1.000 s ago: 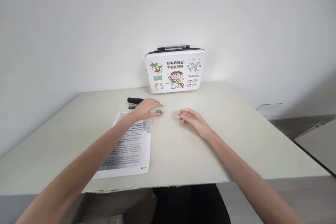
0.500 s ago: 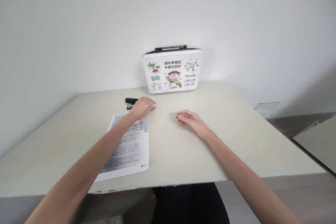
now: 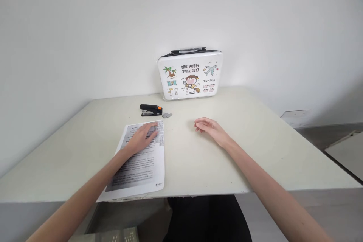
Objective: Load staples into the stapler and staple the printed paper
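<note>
Pressing the paper (image 3: 138, 174) flat with the left hand (image 3: 142, 138) — palm down, fingers spread over the far end of the sheet, nothing pinched or lifted. Lying printed side up on the table (image 3: 255, 147), left of centre, long axis running from the front edge away toward the wall (image 3: 85, 26), a little tilted. Overhanging the front edge slightly at the near left corner. Sitting directly under the left hand, so far nearer to it than to the right hand (image 3: 210, 128). That one resting well apart on bare tabletop, to the right of the sheet — loose, fingers half curled and pointing left, holding nothing.

Beyond the sheet's far end, a short way past the left fingertips: a black stapler (image 3: 150, 109), long axis across the table, orange tip pointing right. Just beside that tip, two small grey staple strips (image 3: 167, 115). Farther back, against the wall, a white case (image 3: 190, 77) standing upright, cartoon prints facing forward.
</note>
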A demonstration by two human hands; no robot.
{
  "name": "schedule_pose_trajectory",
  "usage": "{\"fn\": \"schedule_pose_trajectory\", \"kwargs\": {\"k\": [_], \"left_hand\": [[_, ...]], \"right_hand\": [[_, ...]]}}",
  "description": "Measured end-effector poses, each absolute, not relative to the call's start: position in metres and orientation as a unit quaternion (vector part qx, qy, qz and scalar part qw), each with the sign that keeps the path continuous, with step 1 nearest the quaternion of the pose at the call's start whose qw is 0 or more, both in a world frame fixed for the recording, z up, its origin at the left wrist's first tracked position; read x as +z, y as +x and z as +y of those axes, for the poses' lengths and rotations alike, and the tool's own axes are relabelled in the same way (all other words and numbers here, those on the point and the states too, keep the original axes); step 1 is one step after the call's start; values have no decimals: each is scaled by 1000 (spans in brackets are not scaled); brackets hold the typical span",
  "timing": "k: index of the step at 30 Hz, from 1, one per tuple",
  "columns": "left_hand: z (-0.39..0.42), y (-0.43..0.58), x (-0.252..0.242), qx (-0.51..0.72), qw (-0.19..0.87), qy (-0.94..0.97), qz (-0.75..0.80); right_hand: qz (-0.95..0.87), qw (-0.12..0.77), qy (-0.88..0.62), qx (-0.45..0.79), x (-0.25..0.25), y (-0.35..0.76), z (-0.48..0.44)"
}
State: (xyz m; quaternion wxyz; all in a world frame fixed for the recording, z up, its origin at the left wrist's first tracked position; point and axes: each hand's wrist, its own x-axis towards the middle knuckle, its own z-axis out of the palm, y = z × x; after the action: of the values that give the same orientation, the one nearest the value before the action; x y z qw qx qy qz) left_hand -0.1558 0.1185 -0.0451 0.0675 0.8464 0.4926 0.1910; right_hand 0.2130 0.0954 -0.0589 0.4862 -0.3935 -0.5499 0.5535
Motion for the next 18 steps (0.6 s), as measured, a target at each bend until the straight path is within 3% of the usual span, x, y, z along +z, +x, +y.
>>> {"fn": "schedule_pose_trajectory", "kwargs": {"k": [12, 18], "left_hand": [[119, -140, -34, 186, 114, 839, 499], [122, -168, -11, 330, 70, 740, 582]], "right_hand": [[-556, 485, -393, 548, -56, 214, 92], [-523, 537, -427, 506, -58, 215, 98]]}}
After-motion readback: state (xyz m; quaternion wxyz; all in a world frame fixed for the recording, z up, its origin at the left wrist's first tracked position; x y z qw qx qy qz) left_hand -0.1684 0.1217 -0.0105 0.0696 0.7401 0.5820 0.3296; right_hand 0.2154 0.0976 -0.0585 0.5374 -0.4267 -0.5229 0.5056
